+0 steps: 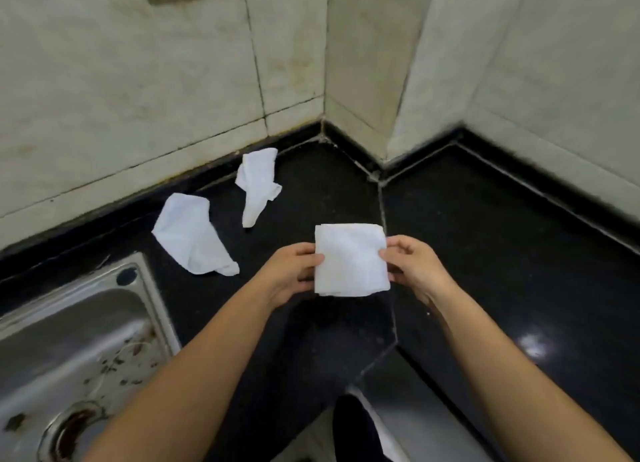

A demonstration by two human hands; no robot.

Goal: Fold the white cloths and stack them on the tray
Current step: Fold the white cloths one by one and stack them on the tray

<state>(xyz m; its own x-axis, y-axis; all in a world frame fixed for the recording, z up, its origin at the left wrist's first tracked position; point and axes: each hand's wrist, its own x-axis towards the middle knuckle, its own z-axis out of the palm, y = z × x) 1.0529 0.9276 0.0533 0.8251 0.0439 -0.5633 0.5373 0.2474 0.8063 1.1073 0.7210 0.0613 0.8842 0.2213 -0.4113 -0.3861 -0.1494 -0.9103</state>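
Observation:
A folded white cloth (pixel 350 258), a neat square, is held just above the black counter (pixel 502 254). My left hand (pixel 292 271) pinches its left edge and my right hand (pixel 414 264) pinches its right edge. Two more white cloths lie crumpled on the counter to the left: a crumpled cloth (pixel 194 235) near the sink and a twisted cloth (pixel 258 184) close to the back wall. No tray shows in this view.
A stainless steel sink (pixel 72 340) with a rusty drain fills the lower left. Tiled walls (pixel 138 81) close the counter at the back and right, forming a corner. The counter's front edge runs diagonally at the bottom centre.

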